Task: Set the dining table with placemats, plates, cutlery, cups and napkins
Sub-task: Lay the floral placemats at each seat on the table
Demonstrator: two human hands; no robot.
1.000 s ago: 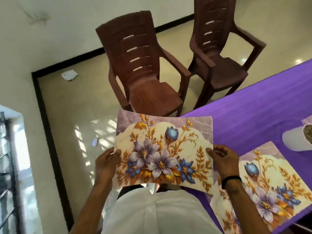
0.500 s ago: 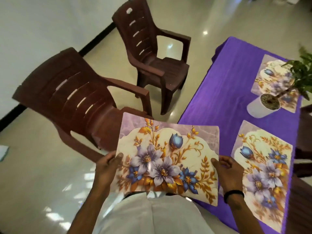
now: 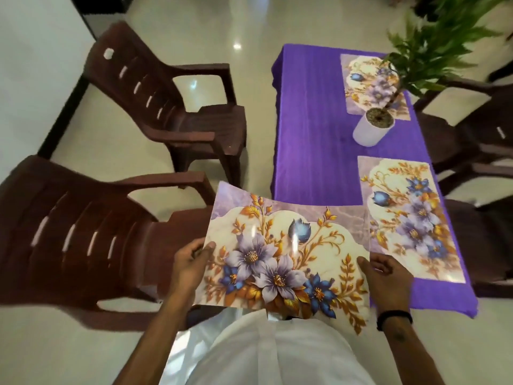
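Over the near-left corner of the desk, held clear of the purple cloth: one floral placemat, pinched at its left edge by the left hand, thumb on top, other fingers hidden beneath. Right edge gripped by the right hand, thumb over the rim, remaining fingers curled under and hard to make out. Near edge of this mat cut off by a white shirt. Two more placemats flat on the desk: near placemat along the right edge, far placemat at the far-right corner, partly covered by one potted plant. Bare cloth along the whole left edge. Four brown chairs: near-left chair, far-left chair, two at the right edge cropped and blurred.
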